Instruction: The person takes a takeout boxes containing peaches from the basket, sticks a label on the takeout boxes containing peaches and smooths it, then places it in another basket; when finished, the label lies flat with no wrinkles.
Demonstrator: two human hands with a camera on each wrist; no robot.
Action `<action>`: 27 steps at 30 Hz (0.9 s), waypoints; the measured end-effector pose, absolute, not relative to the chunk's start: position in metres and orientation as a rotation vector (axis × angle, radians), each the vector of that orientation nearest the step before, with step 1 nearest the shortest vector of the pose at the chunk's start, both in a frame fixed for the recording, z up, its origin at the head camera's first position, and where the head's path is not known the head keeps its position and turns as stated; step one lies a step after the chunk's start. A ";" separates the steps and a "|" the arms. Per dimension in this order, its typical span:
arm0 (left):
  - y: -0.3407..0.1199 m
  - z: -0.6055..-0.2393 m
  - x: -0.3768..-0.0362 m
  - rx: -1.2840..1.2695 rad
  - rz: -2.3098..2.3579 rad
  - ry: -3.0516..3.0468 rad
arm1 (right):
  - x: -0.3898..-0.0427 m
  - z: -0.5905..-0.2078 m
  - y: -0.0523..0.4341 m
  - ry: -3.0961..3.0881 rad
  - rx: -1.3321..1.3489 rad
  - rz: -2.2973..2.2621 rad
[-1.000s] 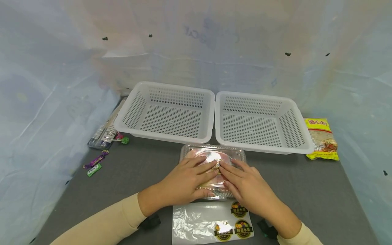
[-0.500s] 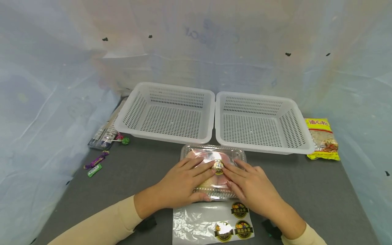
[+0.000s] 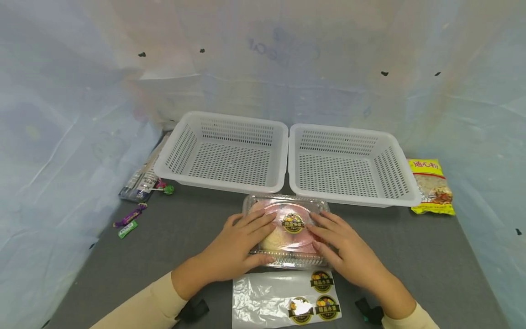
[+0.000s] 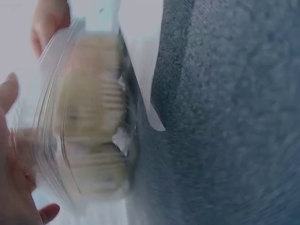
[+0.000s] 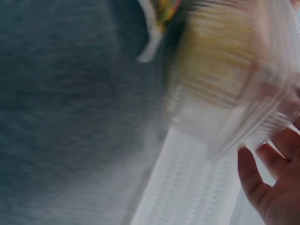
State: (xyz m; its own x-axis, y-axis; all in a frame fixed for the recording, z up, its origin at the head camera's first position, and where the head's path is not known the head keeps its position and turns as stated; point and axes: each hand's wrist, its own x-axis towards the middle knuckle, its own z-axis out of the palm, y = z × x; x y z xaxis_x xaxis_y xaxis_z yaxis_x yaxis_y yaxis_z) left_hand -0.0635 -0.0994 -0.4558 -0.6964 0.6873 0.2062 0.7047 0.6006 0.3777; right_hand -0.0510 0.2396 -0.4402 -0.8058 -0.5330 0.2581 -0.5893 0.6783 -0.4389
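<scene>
At the bottom centre of the head view a clear backing sheet (image 3: 263, 299) with three round stickers (image 3: 322, 281) lies on the grey table (image 3: 411, 256), and just above it the left hand (image 3: 232, 249) and right hand (image 3: 349, 251) rest with fingers spread flat on either side of a clear lidded container (image 3: 287, 228), their thumbs along its near edge; a round sticker (image 3: 293, 222) sits on the lid between the fingertips. In mid-frame beyond it two white perforated baskets (image 3: 223, 153) (image 3: 349, 164) stand side by side, with sweets (image 3: 129, 219) and a flat packet (image 3: 139, 180) at the left edge and a yellow food bag (image 3: 433, 187) at the right, plastic sheeting (image 3: 263, 59) behind it all.
</scene>
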 end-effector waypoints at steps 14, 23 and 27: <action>-0.151 -0.454 -0.087 -0.147 -2.530 -1.796 | -0.058 -0.464 0.255 -2.761 0.209 1.930; -0.181 -0.463 -0.101 0.364 -2.813 -1.137 | -0.064 -0.477 0.255 -2.576 0.052 2.391; -0.189 -0.457 -0.108 0.409 -2.845 -0.871 | -0.064 -0.476 0.253 -2.506 0.039 2.453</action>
